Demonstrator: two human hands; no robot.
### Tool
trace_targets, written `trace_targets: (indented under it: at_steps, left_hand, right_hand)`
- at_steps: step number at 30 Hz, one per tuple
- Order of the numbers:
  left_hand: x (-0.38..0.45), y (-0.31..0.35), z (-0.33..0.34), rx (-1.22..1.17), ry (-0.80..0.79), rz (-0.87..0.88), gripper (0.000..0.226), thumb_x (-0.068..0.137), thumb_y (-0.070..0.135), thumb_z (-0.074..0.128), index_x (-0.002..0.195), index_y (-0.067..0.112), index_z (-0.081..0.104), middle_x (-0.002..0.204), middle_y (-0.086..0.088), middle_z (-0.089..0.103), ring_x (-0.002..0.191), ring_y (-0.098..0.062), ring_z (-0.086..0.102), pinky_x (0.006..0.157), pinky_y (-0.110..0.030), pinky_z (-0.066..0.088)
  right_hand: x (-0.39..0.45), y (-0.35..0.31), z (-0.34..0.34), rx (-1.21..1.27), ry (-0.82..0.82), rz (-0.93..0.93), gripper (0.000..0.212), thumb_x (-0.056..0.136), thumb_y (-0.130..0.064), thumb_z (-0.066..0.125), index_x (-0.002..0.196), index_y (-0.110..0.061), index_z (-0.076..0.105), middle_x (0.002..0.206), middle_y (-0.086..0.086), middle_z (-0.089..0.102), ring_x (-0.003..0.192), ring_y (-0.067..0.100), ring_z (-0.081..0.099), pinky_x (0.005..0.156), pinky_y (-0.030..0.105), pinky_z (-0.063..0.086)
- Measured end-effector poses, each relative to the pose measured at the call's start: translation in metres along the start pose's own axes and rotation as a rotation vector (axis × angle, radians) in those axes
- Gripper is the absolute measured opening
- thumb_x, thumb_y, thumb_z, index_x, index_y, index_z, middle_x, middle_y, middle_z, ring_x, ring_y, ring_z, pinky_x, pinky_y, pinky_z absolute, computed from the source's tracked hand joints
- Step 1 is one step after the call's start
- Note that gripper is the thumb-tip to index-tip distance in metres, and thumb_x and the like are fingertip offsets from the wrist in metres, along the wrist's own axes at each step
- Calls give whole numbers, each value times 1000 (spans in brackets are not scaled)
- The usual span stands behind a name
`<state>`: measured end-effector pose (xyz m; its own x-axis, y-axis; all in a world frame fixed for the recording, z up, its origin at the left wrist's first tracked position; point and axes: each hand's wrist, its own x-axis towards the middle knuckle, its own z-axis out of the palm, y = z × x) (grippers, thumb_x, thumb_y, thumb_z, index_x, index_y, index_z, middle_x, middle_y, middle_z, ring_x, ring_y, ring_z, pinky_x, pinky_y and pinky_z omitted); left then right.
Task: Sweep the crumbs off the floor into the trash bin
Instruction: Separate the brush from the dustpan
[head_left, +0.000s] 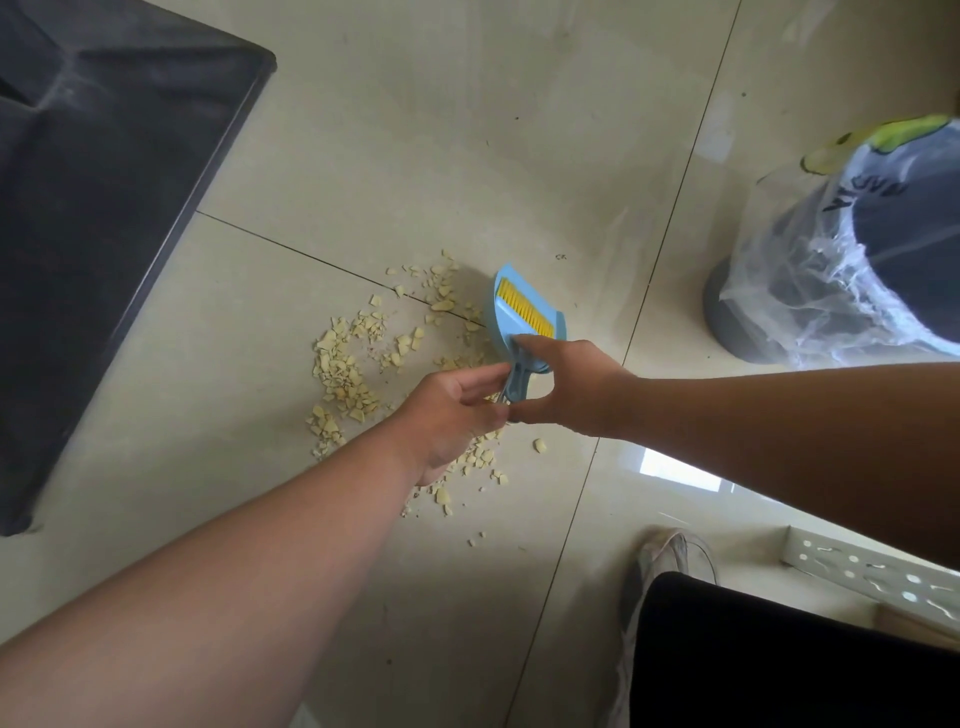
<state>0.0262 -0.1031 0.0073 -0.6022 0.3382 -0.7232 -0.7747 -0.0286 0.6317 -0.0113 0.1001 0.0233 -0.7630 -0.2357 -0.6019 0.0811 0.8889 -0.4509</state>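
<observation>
Pale yellow crumbs (353, 364) lie scattered on the beige tile floor (467, 130) at the centre. A small blue dustpan (511, 317) with a yellow-bristled brush (522, 304) nested in it stands tilted at the crumbs' right edge. My right hand (566, 387) grips the upper part of the joined blue handles. My left hand (452, 415) pinches the handles' lower end with its fingertips. The grey trash bin (753, 332), lined with a clear plastic bag (810, 260), stands at the right.
A dark box or furniture piece (104, 208) fills the left side. A white perforated metal rail (872, 571) lies at the lower right. My shoe (660, 561) and dark trouser leg (779, 660) show at the bottom right.
</observation>
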Motion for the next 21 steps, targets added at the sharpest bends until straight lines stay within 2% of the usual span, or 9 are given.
trace_targets:
  at_steps: [2,5,7,9,12,15,17,19,21]
  left_hand:
    - [-1,0,1,7,3,-4,55,97,-13,67,141,21,68,125,13,79,122,-15,72,122,-47,42]
    - [-3,0,2,7,-20,0,55,98,-14,65,141,20,69,129,7,78,114,-11,75,122,-47,42]
    - [-3,0,3,-10,-37,13,53,97,-13,67,129,28,75,127,7,79,118,-12,73,121,-46,42]
    - [-3,0,5,-10,-60,29,52,97,-12,68,124,32,76,129,7,78,129,-16,67,120,-44,43]
    - [-2,-2,7,-26,-59,41,54,98,-12,67,129,31,75,132,7,77,133,-17,66,119,-43,44]
    - [-2,-5,4,-15,-9,41,61,95,-14,65,106,43,83,126,13,79,118,-12,71,110,-38,48]
    - [-2,-6,1,-8,35,43,65,94,-14,66,97,47,85,121,15,80,109,-9,74,101,-34,51]
    - [0,-8,-4,-18,83,34,61,92,-15,68,101,43,85,120,12,81,108,-12,75,99,-35,53]
    - [2,-8,-8,-55,140,23,59,90,-16,70,115,37,79,121,6,81,112,-20,76,103,-43,56]
  right_hand:
    - [-2,-3,-2,-48,8,-17,93,75,-61,87,153,-33,45,121,-1,60,67,7,56,54,22,49]
    - [-4,-8,-3,-154,20,-64,74,79,-61,84,139,-28,57,107,1,65,77,18,59,63,32,54]
    - [-7,-11,-1,-210,41,-102,60,83,-59,80,129,-26,61,87,-5,59,69,11,54,54,25,42]
    - [-10,-13,2,-247,67,-128,48,85,-52,77,121,-24,61,77,-12,49,63,4,47,49,19,30]
    - [-11,-13,1,-195,71,-139,41,86,-45,75,118,-24,61,73,-12,48,58,4,46,48,19,31]
    - [-11,-15,-5,-109,67,-174,41,87,-42,76,122,-26,62,72,-14,48,55,6,46,49,19,32]
    - [-12,-19,-5,-119,74,-202,42,89,-42,74,126,-27,62,72,-16,46,55,4,45,49,17,29]
    - [-14,-23,-4,-102,104,-189,38,93,-37,69,129,-27,61,71,-15,46,54,5,46,47,20,30]
    - [-14,-22,-6,-46,148,-167,26,97,-28,62,123,-23,63,69,-8,51,55,12,48,51,28,38]
